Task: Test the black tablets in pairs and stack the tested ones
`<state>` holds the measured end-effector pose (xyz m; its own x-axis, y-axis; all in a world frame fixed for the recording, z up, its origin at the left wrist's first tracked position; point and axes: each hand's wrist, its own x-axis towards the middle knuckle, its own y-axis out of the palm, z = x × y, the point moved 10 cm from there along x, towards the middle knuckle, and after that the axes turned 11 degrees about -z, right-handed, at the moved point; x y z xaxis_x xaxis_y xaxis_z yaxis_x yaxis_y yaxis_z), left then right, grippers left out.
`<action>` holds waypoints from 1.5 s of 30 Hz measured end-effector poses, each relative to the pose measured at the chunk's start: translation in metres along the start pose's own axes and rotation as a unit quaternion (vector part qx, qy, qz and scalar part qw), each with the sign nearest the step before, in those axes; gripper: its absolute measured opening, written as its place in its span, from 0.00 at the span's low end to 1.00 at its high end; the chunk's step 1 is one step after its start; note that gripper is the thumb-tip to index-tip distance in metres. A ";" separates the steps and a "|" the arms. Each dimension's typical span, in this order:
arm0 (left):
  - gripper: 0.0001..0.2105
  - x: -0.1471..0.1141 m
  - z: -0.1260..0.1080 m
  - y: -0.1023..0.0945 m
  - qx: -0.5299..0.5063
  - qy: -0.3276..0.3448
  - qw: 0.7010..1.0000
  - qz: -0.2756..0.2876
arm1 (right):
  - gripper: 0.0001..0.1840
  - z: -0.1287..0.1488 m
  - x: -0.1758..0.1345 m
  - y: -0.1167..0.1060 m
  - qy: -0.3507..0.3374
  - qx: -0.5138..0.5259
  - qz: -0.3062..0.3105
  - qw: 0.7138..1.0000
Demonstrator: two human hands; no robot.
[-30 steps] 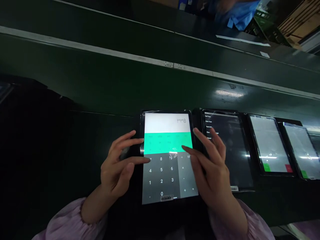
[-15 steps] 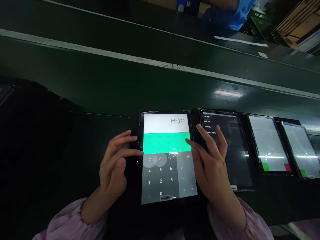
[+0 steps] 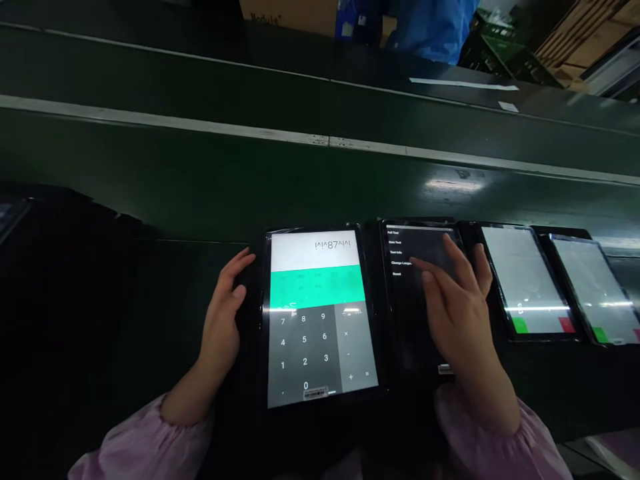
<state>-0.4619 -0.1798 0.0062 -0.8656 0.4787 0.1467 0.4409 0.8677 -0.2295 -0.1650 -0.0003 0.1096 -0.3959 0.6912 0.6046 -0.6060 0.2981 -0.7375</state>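
A tablet [image 3: 320, 347] with a calculator on its lit screen lies in front of me, a barcode label near its lower edge. Just off its left side is my left hand [image 3: 227, 320], fingers apart and holding nothing. My right hand [image 3: 457, 300] hovers over a second tablet [image 3: 410, 320], whose dark screen shows a short white text menu. Its index fingertip is at the menu's lines; whether it touches the glass I cannot tell. The other fingers are spread, and nothing is in this hand.
Further right lie two more tablets, a nearer one [image 3: 525, 273] and a farther one [image 3: 593, 280], with pale screens and green and red corner squares. Metal strips [image 3: 200, 125] cross the dark green bench. Beyond it are a person in blue [image 3: 435, 27], a cardboard box [image 3: 290, 17] and green crates [image 3: 510, 57].
My right hand has moved right, from the calculator tablet to the menu tablet. My left hand has drawn back from the calculator's edge. More characters stand on the calculator display.
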 end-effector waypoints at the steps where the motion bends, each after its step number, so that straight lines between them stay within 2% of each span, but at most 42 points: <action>1: 0.21 0.002 0.002 0.000 -0.001 -0.015 1.000 0.000 | 0.22 -0.008 0.001 0.000 0.002 -0.002 0.005 1.000; 3: 0.22 0.006 0.004 0.000 -0.007 -0.046 0.999 -0.005 | 0.22 -0.016 0.000 0.002 0.001 0.000 0.018 1.000; 7: 0.24 0.014 0.001 0.006 -0.047 -0.097 0.994 -0.006 | 0.22 -0.015 -0.001 0.005 -0.012 0.006 0.023 1.000; 13: 0.28 0.026 -0.002 0.023 -0.071 -0.167 0.983 0.008 | 0.20 -0.019 0.002 -0.020 -0.008 0.033 -0.033 0.999; 18: 0.31 0.029 -0.006 0.028 -0.037 -0.159 0.986 0.021 | 0.20 -0.028 0.002 -0.038 0.028 0.027 -0.054 0.998; 24: 0.25 0.029 -0.001 0.023 -0.069 -0.171 0.983 -0.004 | 0.19 -0.028 0.000 -0.045 0.052 0.041 -0.051 0.996; 31: 0.27 0.036 0.014 0.016 -0.073 -0.174 0.982 0.010 | 0.18 -0.012 -0.002 -0.032 -0.017 0.065 0.007 0.998; 34: 0.26 0.039 0.014 0.016 -0.062 -0.145 0.987 0.021 | 0.17 0.001 -0.006 -0.023 -0.064 0.081 0.041 0.994; 40: 0.24 0.034 0.006 0.020 -0.078 -0.140 0.987 0.015 | 0.19 0.028 -0.022 -0.004 -0.140 0.103 0.117 0.978; 42: 0.24 0.033 0.002 0.021 -0.080 -0.129 0.988 0.016 | 0.18 0.028 -0.022 -0.003 -0.152 0.097 0.115 0.977; 45: 0.26 0.035 0.005 0.023 -0.079 -0.134 0.987 0.028 | 0.18 0.019 -0.016 -0.011 -0.151 0.074 0.078 0.983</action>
<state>-0.4830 -0.1439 0.0013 -0.8611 0.4924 -0.1266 0.5031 0.8611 -0.0730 -0.1652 -0.0267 0.1140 -0.6656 0.4869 0.5656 -0.6061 0.0896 -0.7903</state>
